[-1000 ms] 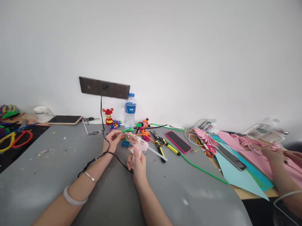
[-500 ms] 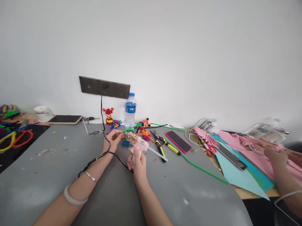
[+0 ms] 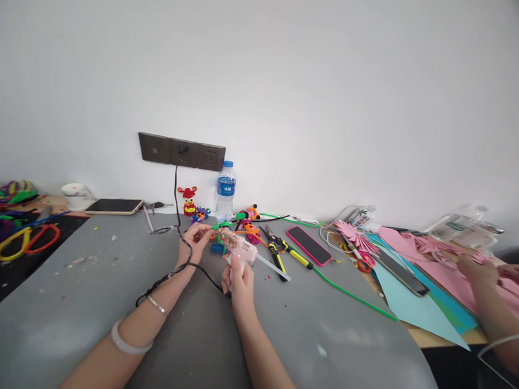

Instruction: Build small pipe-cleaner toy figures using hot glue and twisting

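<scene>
My right hand (image 3: 241, 282) is closed around the handle of a pale pink glue gun (image 3: 244, 249), with a clear glue stick (image 3: 274, 268) poking out of its back end. The gun's nozzle points up and left, toward a green pipe-cleaner piece (image 3: 220, 225). My left hand (image 3: 192, 244) pinches that piece between thumb and fingertips. Whether the nozzle touches it I cannot tell. A black cord (image 3: 204, 274) crosses my left wrist and runs to the gun. Just behind the hands sit small pipe-cleaner figures, one orange and pink (image 3: 251, 231) and one purple (image 3: 200, 215).
Yellow-handled pliers (image 3: 278, 255), a pink-cased phone (image 3: 309, 245) and a green pipe cleaner (image 3: 353, 298) lie to the right. A water bottle (image 3: 226, 192) and red figure (image 3: 187, 201) stand by the wall. Another person's hands (image 3: 479, 276) work over pink paper (image 3: 437, 268).
The whole view has shifted slightly. My hands keep the same hold on the glue gun and the green piece.
</scene>
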The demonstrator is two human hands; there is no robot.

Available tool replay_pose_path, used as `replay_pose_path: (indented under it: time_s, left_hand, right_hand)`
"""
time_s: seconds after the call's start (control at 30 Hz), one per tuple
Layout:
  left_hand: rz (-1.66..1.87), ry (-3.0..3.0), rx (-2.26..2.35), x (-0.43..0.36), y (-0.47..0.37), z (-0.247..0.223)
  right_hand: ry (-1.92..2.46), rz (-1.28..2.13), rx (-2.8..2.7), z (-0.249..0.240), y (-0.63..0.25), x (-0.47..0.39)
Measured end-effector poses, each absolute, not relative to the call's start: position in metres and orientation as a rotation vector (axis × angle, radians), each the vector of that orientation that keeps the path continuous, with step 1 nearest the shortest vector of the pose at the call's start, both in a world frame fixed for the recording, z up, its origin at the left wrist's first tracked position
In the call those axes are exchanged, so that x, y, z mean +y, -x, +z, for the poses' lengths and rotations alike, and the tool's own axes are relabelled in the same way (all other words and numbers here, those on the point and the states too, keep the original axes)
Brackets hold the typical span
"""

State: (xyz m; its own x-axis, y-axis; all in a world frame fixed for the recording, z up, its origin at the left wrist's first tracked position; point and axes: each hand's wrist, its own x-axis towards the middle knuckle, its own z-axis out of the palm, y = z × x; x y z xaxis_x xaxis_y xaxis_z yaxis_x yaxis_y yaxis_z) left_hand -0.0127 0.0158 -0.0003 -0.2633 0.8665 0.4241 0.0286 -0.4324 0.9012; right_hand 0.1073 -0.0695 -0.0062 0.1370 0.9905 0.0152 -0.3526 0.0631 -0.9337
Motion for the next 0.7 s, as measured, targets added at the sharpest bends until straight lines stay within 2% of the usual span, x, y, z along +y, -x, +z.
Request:
replay_pose_path:
  time_s: [0.7]
  left_hand:
    - [1.761, -1.516, 1.192, 0.0149, 0.0151, 0.0027]
  right_hand:
    - [0.992, 1.179, -0.830, -0.0074, -0.1106, -0.0671]
